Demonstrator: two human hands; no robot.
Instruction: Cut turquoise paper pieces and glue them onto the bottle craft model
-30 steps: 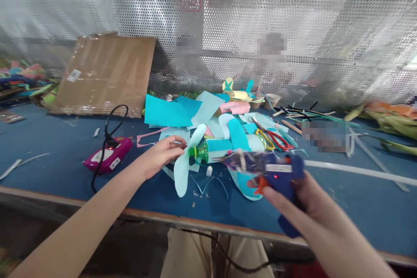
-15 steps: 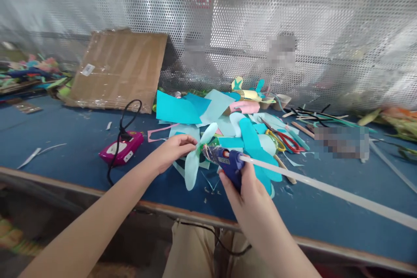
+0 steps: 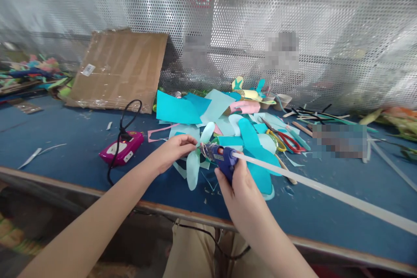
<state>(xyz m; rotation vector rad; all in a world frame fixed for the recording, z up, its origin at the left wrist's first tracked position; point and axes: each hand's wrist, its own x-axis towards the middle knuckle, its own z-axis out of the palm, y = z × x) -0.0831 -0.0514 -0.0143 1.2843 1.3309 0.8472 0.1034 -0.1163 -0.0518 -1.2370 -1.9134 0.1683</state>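
Observation:
My right hand (image 3: 239,184) grips a blue hot glue gun (image 3: 224,157) with a long white glue stick (image 3: 319,187) trailing out its back to the right. The nozzle points left at the hub of a pale blue paper propeller (image 3: 195,156) fixed to a green plastic bottle (image 3: 215,141) wrapped in teal paper. My left hand (image 3: 174,150) pinches the propeller at its hub, fingers closed on it. Both hands hover just above the blue tabletop (image 3: 65,156).
A pink power strip (image 3: 122,148) with a black cord lies to the left. Teal paper sheets (image 3: 177,108), red and yellow scissors (image 3: 282,139), sticks and scraps crowd the middle. A cardboard sheet (image 3: 117,69) leans on the perforated metal screen (image 3: 228,21) behind.
My right hand swung the glue gun from the lower right up to the propeller hub, then nudged it slightly closer. The left hand stayed pinched on the propeller.

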